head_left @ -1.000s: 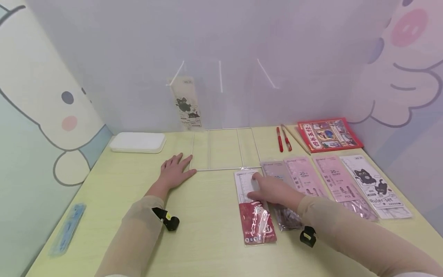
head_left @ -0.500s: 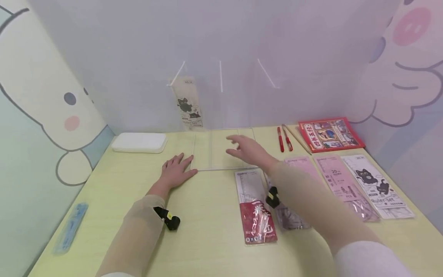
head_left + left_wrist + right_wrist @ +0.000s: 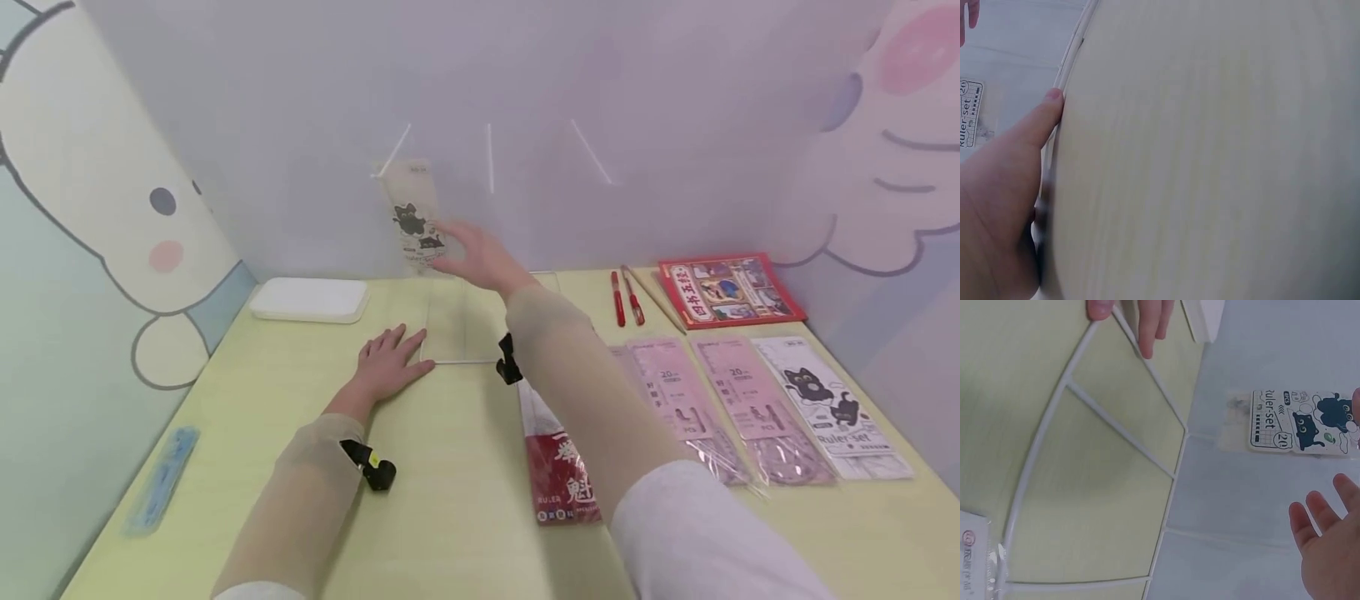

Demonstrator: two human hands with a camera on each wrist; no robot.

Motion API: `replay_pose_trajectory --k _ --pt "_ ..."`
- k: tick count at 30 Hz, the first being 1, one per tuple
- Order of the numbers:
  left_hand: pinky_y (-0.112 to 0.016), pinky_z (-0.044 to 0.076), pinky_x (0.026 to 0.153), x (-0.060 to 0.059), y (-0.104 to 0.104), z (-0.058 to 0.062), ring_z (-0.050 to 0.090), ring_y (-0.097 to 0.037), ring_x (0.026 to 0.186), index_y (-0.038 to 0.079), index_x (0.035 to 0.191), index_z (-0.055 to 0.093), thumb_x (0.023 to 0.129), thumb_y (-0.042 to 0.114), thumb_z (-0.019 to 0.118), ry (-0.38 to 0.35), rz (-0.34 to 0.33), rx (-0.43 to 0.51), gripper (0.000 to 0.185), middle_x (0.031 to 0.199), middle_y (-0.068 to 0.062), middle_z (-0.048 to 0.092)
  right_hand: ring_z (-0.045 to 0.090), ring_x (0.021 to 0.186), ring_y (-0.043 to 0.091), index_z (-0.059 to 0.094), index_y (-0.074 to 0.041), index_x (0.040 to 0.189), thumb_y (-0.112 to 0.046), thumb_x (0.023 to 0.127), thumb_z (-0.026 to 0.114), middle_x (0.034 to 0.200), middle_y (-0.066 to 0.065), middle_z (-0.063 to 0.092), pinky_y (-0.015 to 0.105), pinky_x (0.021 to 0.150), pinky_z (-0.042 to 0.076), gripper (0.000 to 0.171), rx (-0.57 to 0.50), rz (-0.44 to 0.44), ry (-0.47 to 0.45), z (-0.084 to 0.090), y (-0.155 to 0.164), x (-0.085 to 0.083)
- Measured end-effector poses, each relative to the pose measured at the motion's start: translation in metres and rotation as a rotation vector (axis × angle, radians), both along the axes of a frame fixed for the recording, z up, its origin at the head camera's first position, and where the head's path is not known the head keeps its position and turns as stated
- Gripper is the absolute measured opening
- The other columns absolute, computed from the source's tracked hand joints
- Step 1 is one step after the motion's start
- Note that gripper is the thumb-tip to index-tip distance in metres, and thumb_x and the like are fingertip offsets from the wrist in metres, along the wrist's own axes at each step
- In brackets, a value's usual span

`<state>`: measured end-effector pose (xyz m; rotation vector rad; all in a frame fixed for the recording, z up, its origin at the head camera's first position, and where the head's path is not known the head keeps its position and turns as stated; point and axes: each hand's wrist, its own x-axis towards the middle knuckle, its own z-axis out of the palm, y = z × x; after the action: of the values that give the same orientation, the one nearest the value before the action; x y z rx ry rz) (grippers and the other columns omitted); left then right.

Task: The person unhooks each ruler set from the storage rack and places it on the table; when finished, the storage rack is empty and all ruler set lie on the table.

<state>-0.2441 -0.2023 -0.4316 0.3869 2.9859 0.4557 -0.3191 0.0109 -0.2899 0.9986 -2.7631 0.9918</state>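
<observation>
Ruler set (image 3: 415, 218) with cat print stands in leftmost slot of clear rack (image 3: 480, 250), against back wall, not yet grasped. Right hand (image 3: 480, 254) just beside it, fingers spread and relaxed, holding nothing. Left hand (image 3: 390, 364) flat on table (image 3: 450, 500), touching rack's front corner. Five more packs (image 3: 720, 400) lie near right forearm, none racked.

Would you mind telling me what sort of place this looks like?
Probably a mock stationery display: packaged ruler sets lie in a row on a pale yellow table, one cat-print ruler pack hangs in a clear rack, with cartoon-printed walls around.
</observation>
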Motion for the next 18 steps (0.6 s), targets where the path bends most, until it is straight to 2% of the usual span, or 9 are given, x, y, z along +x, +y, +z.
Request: replay_pose_trajectory --k 5,11,18 --pt "-0.063 0.007 0.105 0.002 0.004 0.001 0.010 -0.044 0.138 0.023 0.149 0.027 0.091 0.062 0.041 -0.007 -0.006 -0.003 0.071 0.154 -0.018 0.014 0.022 0.139 0.017 0.030 -0.014 0.147 -0.040 0.092 0.058 0.151 0.000 0.029 0.031 0.112 0.015 0.067 0.019 -0.009 0.008 0.007 -0.008 -0.003" --pt "-0.062 0.006 0.105 0.001 0.009 0.001 0.009 -0.044 0.138 0.023 0.149 0.027 0.091 0.061 0.042 -0.010 -0.013 0.004 0.071 0.154 -0.018 0.013 0.023 0.138 0.018 0.026 -0.014 0.149 -0.035 0.095 0.054 0.151 0.002 0.030 0.032 0.112 0.017 0.064 0.022 -0.071 -0.022 0.010 -0.006 -0.002" --pt "-0.062 0.006 0.106 0.000 0.011 -0.003 0.008 -0.044 0.138 0.024 0.150 0.025 0.091 0.062 0.040 -0.008 -0.024 -0.005 0.072 0.154 -0.018 0.013 0.030 0.134 0.014 0.032 -0.015 0.146 -0.033 0.097 0.050 0.149 0.000 0.033 0.029 0.109 0.024 0.055 -0.138 -0.188 -0.090 0.013 0.012 -0.002"
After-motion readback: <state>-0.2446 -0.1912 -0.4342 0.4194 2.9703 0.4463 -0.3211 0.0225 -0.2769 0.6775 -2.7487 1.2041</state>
